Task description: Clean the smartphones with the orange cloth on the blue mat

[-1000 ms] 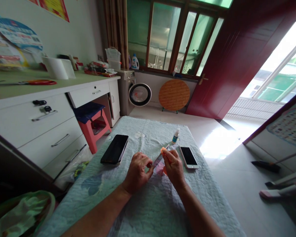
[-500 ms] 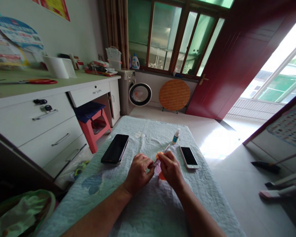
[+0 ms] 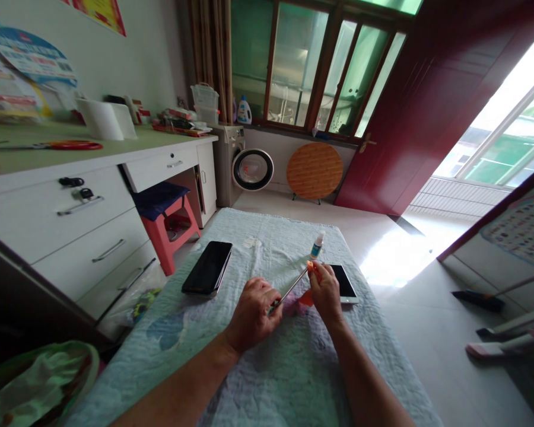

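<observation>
My left hand [image 3: 254, 309] is closed on the near end of a thin silvery metal rod [image 3: 293, 286], whose exact kind I cannot make out. The rod slants up and to the right. At its far end my right hand [image 3: 326, 290] pinches a soft orange piece [image 3: 306, 298], seemingly cloth, around the tip; part of it hangs below the fingers. A white phone [image 3: 347, 286] lies partly hidden behind my right hand. Just beyond stands a small spray bottle [image 3: 317, 246] with a blue label. To the left lies a larger black phone [image 3: 209, 268], tilted slightly.
A pale blue quilted cloth [image 3: 258, 231] covers the table. On the left are a white desk with drawers [image 3: 93, 219], a pink stool [image 3: 169, 228] and a green bin [image 3: 86, 379]. A washing machine [image 3: 226, 160] and red door [image 3: 382, 118] stand behind.
My right hand has slid the orange piece up and right along the rod to its far end, now covering part of the white phone. My left hand stays nearly still.
</observation>
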A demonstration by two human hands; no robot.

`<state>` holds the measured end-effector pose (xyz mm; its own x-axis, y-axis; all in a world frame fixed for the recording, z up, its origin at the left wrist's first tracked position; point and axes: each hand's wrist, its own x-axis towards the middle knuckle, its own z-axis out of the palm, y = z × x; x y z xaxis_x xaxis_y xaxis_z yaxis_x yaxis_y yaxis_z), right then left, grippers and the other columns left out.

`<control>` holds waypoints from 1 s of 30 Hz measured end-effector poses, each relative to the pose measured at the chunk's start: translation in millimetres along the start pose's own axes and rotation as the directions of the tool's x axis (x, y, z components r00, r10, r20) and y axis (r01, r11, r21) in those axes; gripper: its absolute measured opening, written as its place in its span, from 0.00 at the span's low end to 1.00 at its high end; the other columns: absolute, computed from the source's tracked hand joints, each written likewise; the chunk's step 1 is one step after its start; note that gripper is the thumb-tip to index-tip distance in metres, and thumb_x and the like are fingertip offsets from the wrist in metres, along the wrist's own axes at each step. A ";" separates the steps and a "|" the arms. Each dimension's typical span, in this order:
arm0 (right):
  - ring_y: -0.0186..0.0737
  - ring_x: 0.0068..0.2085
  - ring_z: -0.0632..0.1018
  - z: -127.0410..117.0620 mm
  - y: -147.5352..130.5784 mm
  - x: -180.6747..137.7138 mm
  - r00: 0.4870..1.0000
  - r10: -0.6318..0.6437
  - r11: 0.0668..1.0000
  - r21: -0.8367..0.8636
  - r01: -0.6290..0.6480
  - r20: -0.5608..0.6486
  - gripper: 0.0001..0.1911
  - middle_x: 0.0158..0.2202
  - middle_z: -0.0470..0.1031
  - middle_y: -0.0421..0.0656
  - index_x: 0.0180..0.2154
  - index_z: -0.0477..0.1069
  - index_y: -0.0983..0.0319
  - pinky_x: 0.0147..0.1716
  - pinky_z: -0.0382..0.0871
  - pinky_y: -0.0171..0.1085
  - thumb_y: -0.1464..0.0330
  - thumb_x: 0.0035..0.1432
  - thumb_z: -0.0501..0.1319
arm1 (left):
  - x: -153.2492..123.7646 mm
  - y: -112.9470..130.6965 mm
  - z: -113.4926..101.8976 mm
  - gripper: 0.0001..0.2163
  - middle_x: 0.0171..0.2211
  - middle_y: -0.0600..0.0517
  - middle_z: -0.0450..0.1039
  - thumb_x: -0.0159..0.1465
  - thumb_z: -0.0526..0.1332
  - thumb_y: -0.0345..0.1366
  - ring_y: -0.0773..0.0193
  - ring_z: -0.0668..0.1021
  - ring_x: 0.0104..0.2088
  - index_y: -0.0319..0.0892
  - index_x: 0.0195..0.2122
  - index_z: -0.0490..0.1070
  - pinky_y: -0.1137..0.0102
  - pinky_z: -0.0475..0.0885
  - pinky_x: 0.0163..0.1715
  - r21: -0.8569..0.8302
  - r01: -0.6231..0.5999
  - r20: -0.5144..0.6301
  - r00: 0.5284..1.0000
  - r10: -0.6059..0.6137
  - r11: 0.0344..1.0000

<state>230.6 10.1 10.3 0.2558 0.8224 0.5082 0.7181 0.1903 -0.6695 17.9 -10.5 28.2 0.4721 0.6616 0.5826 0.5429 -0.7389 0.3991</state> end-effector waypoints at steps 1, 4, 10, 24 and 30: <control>0.40 0.37 0.73 0.2 0.8 0.2 1.000 0.013 1.000 0.006 -0.013 0.014 0.16 0.38 0.71 0.46 0.46 0.75 0.63 0.40 0.67 0.37 0.63 0.62 0.54 | -0.2 -0.6 0.1 0.03 0.27 0.52 0.70 0.59 0.59 0.29 0.58 0.73 0.36 0.43 0.29 0.69 0.60 0.65 0.48 0.004 0.008 0.001 1.000 -0.008 1.000; 0.39 0.35 0.73 1.2 0.3 -1.2 0.995 0.036 0.999 0.020 -0.038 0.090 0.16 0.35 0.71 0.44 0.44 0.76 0.62 0.37 0.66 0.35 0.62 0.62 0.55 | -1.0 -3.2 1.8 0.03 0.28 0.51 0.70 0.58 0.60 0.29 0.57 0.73 0.36 0.43 0.30 0.70 0.61 0.66 0.45 0.032 0.056 0.049 0.997 -0.058 0.998; 0.36 0.29 0.71 5.3 -13.2 -10.3 0.959 -0.046 0.999 0.008 0.046 0.281 0.13 0.29 0.68 0.41 0.38 0.76 0.60 0.30 0.64 0.33 0.61 0.63 0.55 | -3.0 -10.9 7.7 0.05 0.25 0.51 0.70 0.57 0.61 0.30 0.58 0.72 0.32 0.43 0.25 0.68 0.63 0.65 0.39 0.089 0.178 0.112 0.976 -0.187 0.980; 0.37 0.32 0.71 5.6 -25.8 -14.1 0.923 -0.080 0.996 0.070 0.058 0.377 0.10 0.31 0.69 0.41 0.35 0.75 0.61 0.33 0.64 0.35 0.74 0.56 0.55 | 1.8 -19.3 -13.0 0.15 0.35 0.51 0.75 0.59 0.61 0.23 0.55 0.73 0.44 0.45 0.45 0.73 0.52 0.58 0.57 0.193 -0.042 0.050 0.998 0.033 0.980; 0.38 0.32 0.74 0.1 -16.1 -12.8 0.965 0.045 0.999 -0.024 -0.040 0.259 0.13 0.31 0.71 0.42 0.37 0.78 0.61 0.35 0.66 0.36 0.74 0.53 0.55 | 0.9 -14.5 -9.7 0.10 0.33 0.53 0.74 0.60 0.60 0.23 0.57 0.73 0.44 0.45 0.37 0.73 0.53 0.56 0.59 0.184 -0.082 0.091 0.994 0.065 0.979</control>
<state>215.7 -3.5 14.5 0.1112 0.9408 0.3201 0.7229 0.1445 -0.6757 3.7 -0.5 29.9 0.5681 0.6207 0.5404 0.6214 -0.7540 0.2129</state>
